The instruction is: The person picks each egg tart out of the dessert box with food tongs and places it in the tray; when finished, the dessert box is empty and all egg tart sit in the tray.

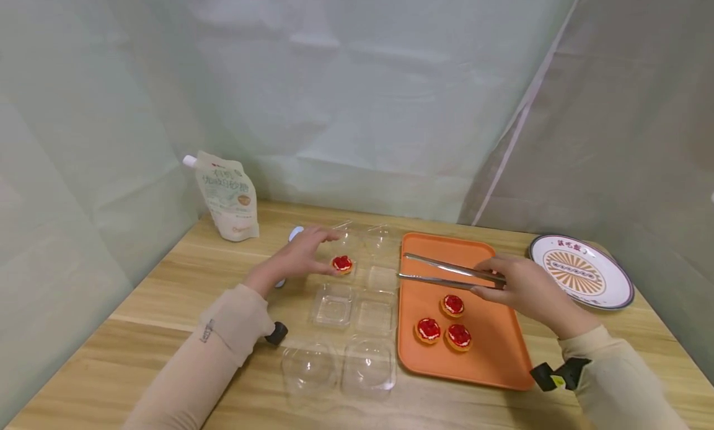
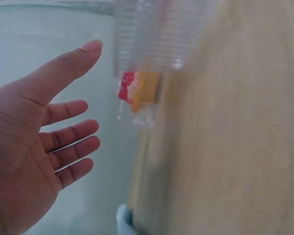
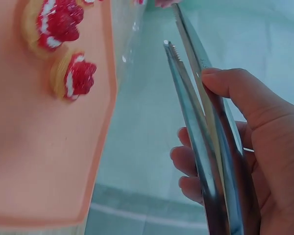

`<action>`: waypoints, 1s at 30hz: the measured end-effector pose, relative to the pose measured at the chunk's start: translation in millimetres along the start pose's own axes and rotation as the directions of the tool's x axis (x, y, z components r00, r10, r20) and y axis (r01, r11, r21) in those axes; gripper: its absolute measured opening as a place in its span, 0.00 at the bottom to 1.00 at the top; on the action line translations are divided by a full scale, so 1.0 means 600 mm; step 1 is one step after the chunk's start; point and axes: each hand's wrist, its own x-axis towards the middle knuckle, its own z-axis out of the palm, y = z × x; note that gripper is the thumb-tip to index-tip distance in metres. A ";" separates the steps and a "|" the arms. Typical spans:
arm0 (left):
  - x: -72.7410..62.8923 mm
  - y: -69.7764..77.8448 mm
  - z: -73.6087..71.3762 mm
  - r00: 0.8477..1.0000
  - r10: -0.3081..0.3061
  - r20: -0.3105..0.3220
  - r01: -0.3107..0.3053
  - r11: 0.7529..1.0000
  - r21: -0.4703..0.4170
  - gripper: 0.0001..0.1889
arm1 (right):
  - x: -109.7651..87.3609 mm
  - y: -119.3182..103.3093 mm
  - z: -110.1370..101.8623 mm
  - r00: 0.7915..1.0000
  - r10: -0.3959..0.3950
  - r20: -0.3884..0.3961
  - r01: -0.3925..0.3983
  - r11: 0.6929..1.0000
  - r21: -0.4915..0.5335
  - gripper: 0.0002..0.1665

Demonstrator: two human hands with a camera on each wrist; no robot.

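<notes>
My left hand hovers with fingers apart beside a small red-topped tart, which sits in one compartment of a clear plastic container. In the left wrist view that hand holds nothing, and a gap shows between it and the tart. My right hand grips long metal tongs above the orange tray. The tongs' toothed tips point left and stand apart, with nothing between them. Three more tarts, one of them nearest the left rim, lie on the tray's near half.
Other clear plastic containers with raised lids stand left of the tray. A white spouted pouch stands at the back left. A patterned plate lies on the right. Behind the wooden table hangs pale sheeting.
</notes>
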 end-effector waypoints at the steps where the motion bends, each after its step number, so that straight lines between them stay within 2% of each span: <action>1: -0.001 -0.003 0.002 1.000 -0.001 -0.001 0.001 1.000 -0.004 0.43 | 0.008 -0.003 0.002 1.000 -0.005 0.005 0.005 1.000 -0.001 0.16; 6: -0.003 -0.018 0.009 1.000 0.004 -0.013 -0.004 1.000 -0.017 0.40 | 0.045 -0.015 0.019 0.999 -0.044 0.005 0.044 0.999 -0.020 0.16; 10: 0.000 -0.027 0.016 1.000 0.001 -0.011 -0.001 0.998 -0.069 0.40 | 0.073 -0.025 0.035 0.997 -0.073 0.014 0.073 0.997 -0.033 0.17; 13: 0.001 -0.032 0.021 1.000 -0.015 0.002 0.015 0.994 -0.110 0.40 | 0.094 -0.035 0.046 0.996 -0.073 0.049 0.074 0.997 -0.023 0.17; 21: -0.001 -0.035 0.032 1.000 -0.018 -0.004 0.018 0.992 -0.127 0.39 | 0.141 -0.060 0.068 0.988 -0.098 0.123 0.097 0.995 0.009 0.14; 26: -0.003 -0.038 0.035 1.000 -0.027 -0.013 0.025 0.990 -0.139 0.39 | 0.164 -0.074 0.071 0.977 -0.115 0.179 0.114 0.993 0.015 0.10; 30: -0.004 -0.039 0.035 0.999 -0.037 -0.016 0.035 0.989 -0.146 0.39 | 0.182 -0.085 0.068 0.965 -0.144 0.218 0.151 0.989 -0.012 0.12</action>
